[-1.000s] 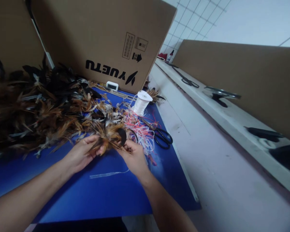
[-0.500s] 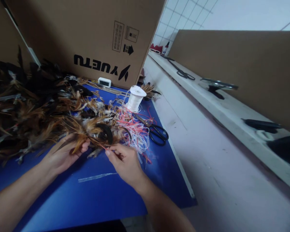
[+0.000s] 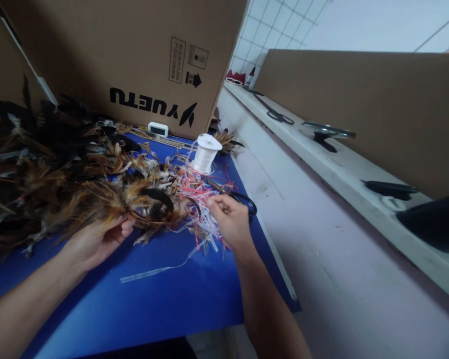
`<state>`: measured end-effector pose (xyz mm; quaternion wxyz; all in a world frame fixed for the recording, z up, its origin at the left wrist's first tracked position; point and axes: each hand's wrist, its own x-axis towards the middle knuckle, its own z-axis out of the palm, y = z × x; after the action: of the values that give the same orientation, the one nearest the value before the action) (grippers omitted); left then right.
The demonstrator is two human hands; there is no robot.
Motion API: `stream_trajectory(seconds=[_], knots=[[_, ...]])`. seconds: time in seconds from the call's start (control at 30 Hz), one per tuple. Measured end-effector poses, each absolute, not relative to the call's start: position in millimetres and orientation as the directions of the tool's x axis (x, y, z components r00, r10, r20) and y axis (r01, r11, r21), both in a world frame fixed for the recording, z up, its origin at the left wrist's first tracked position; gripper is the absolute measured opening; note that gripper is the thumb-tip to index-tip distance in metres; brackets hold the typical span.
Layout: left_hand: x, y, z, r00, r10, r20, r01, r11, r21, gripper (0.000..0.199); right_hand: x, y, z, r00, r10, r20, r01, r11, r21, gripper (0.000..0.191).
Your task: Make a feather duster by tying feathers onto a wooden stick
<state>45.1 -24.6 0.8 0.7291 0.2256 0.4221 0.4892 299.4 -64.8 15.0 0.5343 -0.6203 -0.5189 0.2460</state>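
Observation:
My left hand point(image 3: 101, 239) is closed on a bunch of brown and black feathers point(image 3: 108, 202), its fingers curled round the base of the bunch. My right hand point(image 3: 232, 217) is over a loose heap of red and clear-white ribbon strips point(image 3: 205, 219), fingers curled in and thumb near the index finger. Whatever it may hold is hidden against the strips. Black-handled scissors point(image 3: 250, 202) lie just behind this hand, which partly covers them. A clear ribbon strip point(image 3: 145, 275) trails over the blue table between my forearms.
A big feather pile point(image 3: 37, 164) covers the table's left side. A white ribbon spool point(image 3: 207, 152) and a small white digital display point(image 3: 158, 130) stand before a large cardboard box point(image 3: 142, 60). The white ledge point(image 3: 288, 129) at right holds more scissors point(image 3: 279, 116) and tools.
My right hand has moved right and up, from the red string at the feather bunch to the ribbon heap by the scissors. My left hand keeps the feathers. The view has shifted slightly.

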Motion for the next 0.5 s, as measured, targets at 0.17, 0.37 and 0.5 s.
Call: stream_trajectory(seconds=[0.17, 0.37, 0.5], knots=[[44.0, -24.9, 0.8, 0.183, 0.909, -0.373, -0.518, 0.412, 0.749, 0.011, 342.8, -48.0, 2.0, 0.325, 0.876, 0.355, 0.581, 0.111, -0.806, 0.021], [41.9, -24.1, -2.2, 0.234, 0.921, -0.312, -0.515, 0.39, 0.763, 0.014, 374.2, -82.8, -7.8, 0.239, 0.859, 0.452, 0.828, 0.062, -0.557, 0.019], [41.8, -23.0, -6.8, 0.217, 0.917, -0.335, -0.509, 0.4, 0.762, 0.015, 381.1, -113.0, -17.0, 0.232, 0.91, 0.345, 0.87, -0.036, -0.492, 0.019]])
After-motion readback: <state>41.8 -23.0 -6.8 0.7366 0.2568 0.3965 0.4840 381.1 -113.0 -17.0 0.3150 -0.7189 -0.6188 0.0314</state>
